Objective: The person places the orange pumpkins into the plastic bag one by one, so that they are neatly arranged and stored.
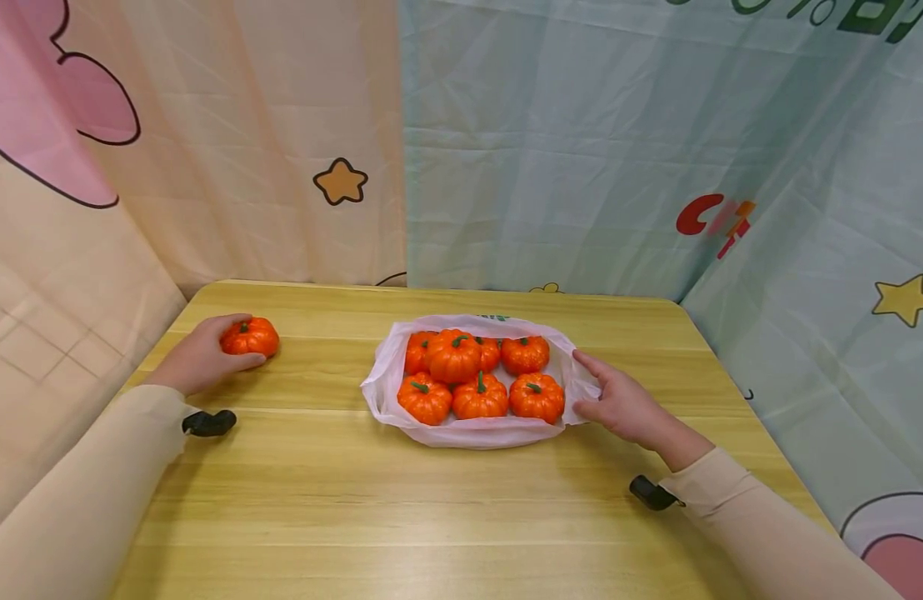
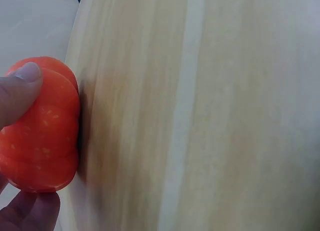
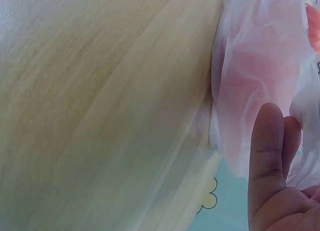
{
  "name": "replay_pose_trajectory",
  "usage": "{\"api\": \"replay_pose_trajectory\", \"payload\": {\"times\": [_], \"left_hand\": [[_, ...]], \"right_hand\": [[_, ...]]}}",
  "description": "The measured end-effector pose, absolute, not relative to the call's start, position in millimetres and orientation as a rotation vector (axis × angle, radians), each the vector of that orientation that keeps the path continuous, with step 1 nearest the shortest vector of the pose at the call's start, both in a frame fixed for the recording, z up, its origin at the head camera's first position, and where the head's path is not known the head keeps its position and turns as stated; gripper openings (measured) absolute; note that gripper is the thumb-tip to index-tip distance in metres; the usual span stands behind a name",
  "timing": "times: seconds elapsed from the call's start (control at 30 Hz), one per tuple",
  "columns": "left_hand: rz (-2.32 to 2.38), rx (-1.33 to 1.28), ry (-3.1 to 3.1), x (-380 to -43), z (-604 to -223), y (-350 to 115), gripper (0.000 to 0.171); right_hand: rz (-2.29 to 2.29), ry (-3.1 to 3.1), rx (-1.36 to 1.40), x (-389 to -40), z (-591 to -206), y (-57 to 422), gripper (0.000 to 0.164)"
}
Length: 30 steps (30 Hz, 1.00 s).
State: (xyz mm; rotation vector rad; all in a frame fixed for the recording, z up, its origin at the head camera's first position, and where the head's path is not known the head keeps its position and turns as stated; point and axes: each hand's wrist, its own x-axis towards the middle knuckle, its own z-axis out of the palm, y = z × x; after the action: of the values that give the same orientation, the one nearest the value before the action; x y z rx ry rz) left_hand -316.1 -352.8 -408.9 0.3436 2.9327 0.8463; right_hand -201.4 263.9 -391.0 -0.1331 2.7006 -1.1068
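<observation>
Toward the table's left end, my left hand (image 1: 207,354) grips a small orange pumpkin (image 1: 253,337). In the left wrist view, the thumb (image 2: 25,81) lies across one side of the pumpkin (image 2: 42,136) and the fingertips (image 2: 40,208) press the opposite side. A whitish plastic bag (image 1: 469,435) sits mid-table with its mouth spread wide. Several more small pumpkins (image 1: 480,396) with green stems lie inside it. My right hand (image 1: 626,404) holds the bag's right end, thumb and fingers at its rim. The right wrist view shows the thin bag (image 3: 265,66) bunched beside those fingers.
The light wooden table (image 1: 401,508) reaches back to printed curtains (image 1: 566,167), which also hang along both sides. Dark wrist pieces (image 1: 209,423) stick out from under the beige sleeves (image 1: 94,492).
</observation>
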Motion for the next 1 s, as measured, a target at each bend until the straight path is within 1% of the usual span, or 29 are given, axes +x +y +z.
{"api": "replay_pose_trajectory", "payload": {"times": [0.13,0.33,1.0], "left_hand": [[0.857,0.304,2.946,-316.2,-411.3,-355.4,0.083],[0.886,0.254,2.941,-315.0,-413.7,-355.8,0.086],[0.928,0.234,2.925,-316.5,-416.4,-355.1,0.085]], "right_hand": [[-1.091,2.71,-0.132,-201.5,-391.5,263.5,0.089],[-1.056,2.731,-0.146,-201.9,-391.1,261.7,0.088],[-1.076,2.711,-0.151,-202.5,-388.8,257.4,0.089]]}}
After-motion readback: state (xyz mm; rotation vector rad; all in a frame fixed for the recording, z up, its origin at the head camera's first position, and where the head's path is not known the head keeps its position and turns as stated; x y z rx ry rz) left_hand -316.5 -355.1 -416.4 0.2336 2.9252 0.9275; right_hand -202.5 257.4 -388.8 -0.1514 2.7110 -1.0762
